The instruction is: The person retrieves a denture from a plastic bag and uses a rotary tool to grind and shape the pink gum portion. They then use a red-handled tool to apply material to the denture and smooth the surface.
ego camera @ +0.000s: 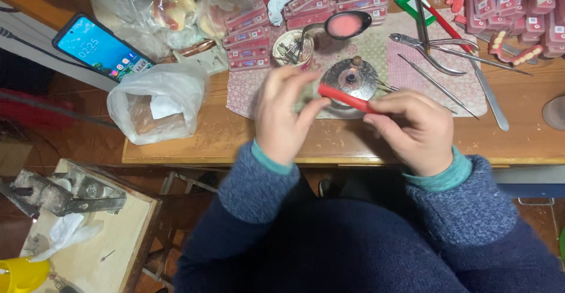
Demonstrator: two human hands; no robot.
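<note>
— What's over on the left of the table (247,146)?

— A lit phone (101,48), then a white plastic bag (158,107) slumped by the edge. Behind it, flat pink packets (248,37) with pale label strips, stacked in rows.

— And the hands?

— The left hand (282,116) pinches one end of a red stick (347,98); the right hand (415,129) has its fingers closed round the other end. It hangs just over a round metal burner (352,76), which the hands partly hide.

— Further right?

— A spoon (344,25) of pink wax, pliers (426,45), thin metal tools, a pink denture (515,50).
</note>
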